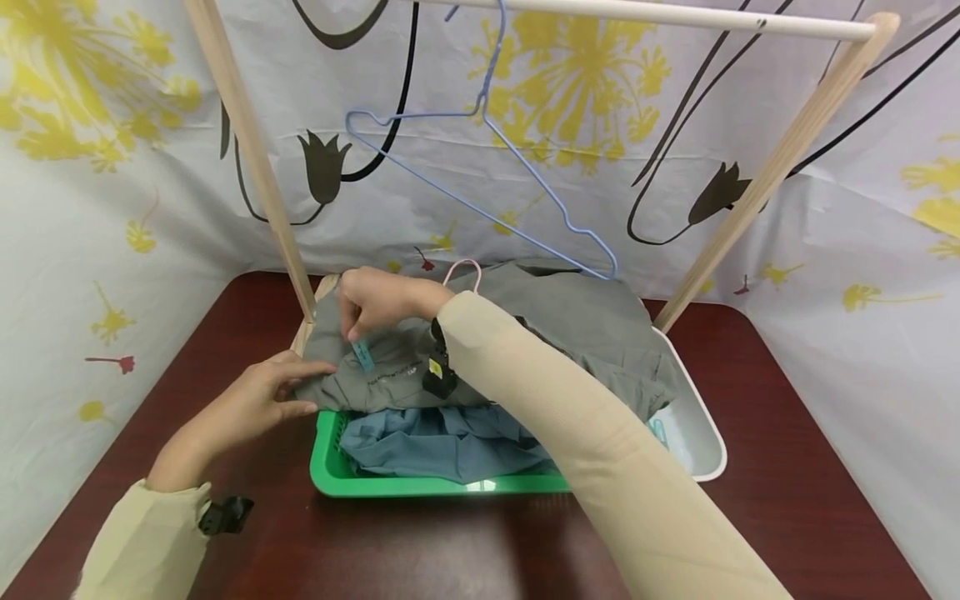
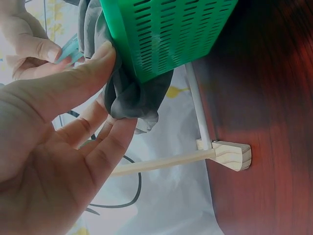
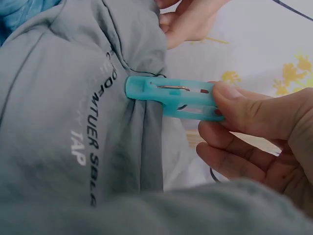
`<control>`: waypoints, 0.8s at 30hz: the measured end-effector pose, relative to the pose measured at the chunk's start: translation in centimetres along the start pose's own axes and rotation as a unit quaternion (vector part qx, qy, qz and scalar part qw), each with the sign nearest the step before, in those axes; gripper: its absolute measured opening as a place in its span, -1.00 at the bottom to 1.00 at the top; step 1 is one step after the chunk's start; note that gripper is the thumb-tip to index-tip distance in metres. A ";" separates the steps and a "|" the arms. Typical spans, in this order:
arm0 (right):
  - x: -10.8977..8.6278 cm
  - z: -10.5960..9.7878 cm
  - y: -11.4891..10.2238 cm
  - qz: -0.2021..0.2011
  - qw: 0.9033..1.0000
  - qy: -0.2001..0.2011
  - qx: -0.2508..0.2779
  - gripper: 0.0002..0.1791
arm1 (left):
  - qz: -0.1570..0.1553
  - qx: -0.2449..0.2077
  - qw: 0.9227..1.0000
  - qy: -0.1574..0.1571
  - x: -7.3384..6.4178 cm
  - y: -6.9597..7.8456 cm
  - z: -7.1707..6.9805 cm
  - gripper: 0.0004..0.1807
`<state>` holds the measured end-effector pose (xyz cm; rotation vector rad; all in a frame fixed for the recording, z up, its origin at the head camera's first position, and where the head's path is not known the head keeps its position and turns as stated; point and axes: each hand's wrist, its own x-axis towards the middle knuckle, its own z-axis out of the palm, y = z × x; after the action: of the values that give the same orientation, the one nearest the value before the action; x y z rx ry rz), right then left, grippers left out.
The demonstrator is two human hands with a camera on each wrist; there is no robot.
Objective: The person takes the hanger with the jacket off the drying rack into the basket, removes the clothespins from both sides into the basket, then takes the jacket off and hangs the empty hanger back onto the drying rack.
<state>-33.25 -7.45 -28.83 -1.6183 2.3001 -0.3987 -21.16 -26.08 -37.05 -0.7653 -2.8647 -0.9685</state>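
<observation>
A grey garment [image 1: 570, 308] with printed lettering lies spread over the baskets, and a pink hanger hook [image 1: 463, 263] rises out of it. My right hand [image 1: 386, 298] pinches a teal clothes peg [image 3: 171, 95] by its handle ends between thumb and forefinger. The jaws of the peg sit over a folded edge of the garment in the right wrist view. Further left, my left hand [image 1: 262, 396] holds the end of the garment between thumb and fingers, beside the corner of the green basket [image 2: 166, 39]. Some of the garment is hidden behind my right forearm.
Blue cloth [image 1: 442, 442] lies in the green basket. A white tray [image 1: 708, 442] with more teal pegs [image 1: 657, 432] stands at the right. Overhead, a blue wire hanger [image 1: 480, 212] hangs from the white rail [image 1: 675, 12] of a rack with wooden posts [image 1: 780, 171].
</observation>
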 end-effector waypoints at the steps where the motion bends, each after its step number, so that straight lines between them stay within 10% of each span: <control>1: -0.1 -0.1 0.1 -0.004 1.000 0.007 0.004 -0.94 | 0.000 0.000 1.000 0.000 0.0 0.0 0.0 -0.50; 24: -8.3 -3.3 0.2 0.047 0.991 0.116 0.040 -0.87 | 0.014 0.022 1.000 0.005 -0.1 0.2 0.1 -0.50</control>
<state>-32.04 0.62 -25.13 -1.4875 2.4802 -0.6804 -20.97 -25.90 -37.01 -0.7936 -2.8482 -0.9000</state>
